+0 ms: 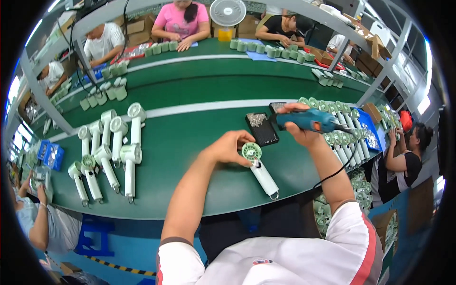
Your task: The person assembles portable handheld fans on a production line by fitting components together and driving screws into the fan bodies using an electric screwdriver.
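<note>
My left hand (pixel 229 148) is closed around the round head of a white and pale green handheld fan (pixel 264 178). The fan lies on the green bench with its handle and end loop pointing toward me. In my right hand (pixel 302 133) is a teal electric screwdriver (pixel 317 120), held level above the bench, its tip end to the left. Its black cord hangs past my right forearm. Between the two hands, a black tray (pixel 267 137) holds many small screws; a second small black tray (pixel 276 107) sits behind it, partly covered by my right hand.
Several handheld fans (pixel 114 137) lie at the left of the bench. Rows of open fan bodies (pixel 344 137) and a blue bin (pixel 369 130) stand at the right. A metal rail (pixel 190 108) runs along the back. Co-workers sit across the bench and at both sides.
</note>
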### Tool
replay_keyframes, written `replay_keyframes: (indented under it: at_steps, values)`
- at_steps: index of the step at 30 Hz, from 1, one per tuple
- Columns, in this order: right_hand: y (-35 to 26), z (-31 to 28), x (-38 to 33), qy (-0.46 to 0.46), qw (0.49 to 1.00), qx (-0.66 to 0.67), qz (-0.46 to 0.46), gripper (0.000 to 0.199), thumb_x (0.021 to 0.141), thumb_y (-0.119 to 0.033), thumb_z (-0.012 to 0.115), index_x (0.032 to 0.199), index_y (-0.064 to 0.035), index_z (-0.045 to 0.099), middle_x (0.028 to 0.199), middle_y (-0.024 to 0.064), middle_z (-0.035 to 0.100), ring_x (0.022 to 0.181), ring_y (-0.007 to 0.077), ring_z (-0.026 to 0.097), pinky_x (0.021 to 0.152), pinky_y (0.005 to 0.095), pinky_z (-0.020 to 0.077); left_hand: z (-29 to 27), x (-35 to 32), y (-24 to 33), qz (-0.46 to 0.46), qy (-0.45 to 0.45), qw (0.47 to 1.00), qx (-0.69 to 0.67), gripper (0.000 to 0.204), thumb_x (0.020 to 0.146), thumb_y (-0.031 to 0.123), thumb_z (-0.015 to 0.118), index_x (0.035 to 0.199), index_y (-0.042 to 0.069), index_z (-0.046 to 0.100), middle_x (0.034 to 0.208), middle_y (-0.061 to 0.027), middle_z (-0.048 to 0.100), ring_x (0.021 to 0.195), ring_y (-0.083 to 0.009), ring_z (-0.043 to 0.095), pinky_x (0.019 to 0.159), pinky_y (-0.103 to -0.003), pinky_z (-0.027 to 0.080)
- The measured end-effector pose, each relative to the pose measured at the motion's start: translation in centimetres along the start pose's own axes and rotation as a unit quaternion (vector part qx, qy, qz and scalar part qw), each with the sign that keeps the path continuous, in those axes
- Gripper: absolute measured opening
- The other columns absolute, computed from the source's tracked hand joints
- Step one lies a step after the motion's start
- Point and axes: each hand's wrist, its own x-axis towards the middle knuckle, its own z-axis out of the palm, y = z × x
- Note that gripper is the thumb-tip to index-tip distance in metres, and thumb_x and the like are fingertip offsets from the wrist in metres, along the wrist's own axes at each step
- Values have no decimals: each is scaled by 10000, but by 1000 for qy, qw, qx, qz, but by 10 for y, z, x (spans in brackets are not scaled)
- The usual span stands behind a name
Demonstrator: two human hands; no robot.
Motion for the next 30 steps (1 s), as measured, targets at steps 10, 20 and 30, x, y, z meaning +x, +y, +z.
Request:
replay_keyframes:
  at_steps: [10,20,30]
  values:
    - [41,28,3,-340,900,-257,-93,410,916,-164,736,1288,-23,637,1358,202,635,1221,373,638,1017,450,526,-98,-69,24,110,193,958,-184,602,657,81,860,1208,-37,646,1123,-113,720,1043,-183,699,940,-311,552]
    - [60,133,-14,-339,906,-235,94,423,1019,-319,631,1363,-74,634,1308,160,672,1241,348,614,1051,408,492,-92,-63,18,106,296,939,-138,537,722,77,915,1191,-22,673,990,-67,717,896,-122,692,799,-267,563]
    - [25,91,-41,-363,864,-320,-139,453,830,-62,668,1267,58,657,1315,215,653,1198,370,644,1020,470,531,-84,-54,1,31,348,934,-76,448,770,74,881,1173,9,696,936,-26,703,834,-93,679,745,-237,545]
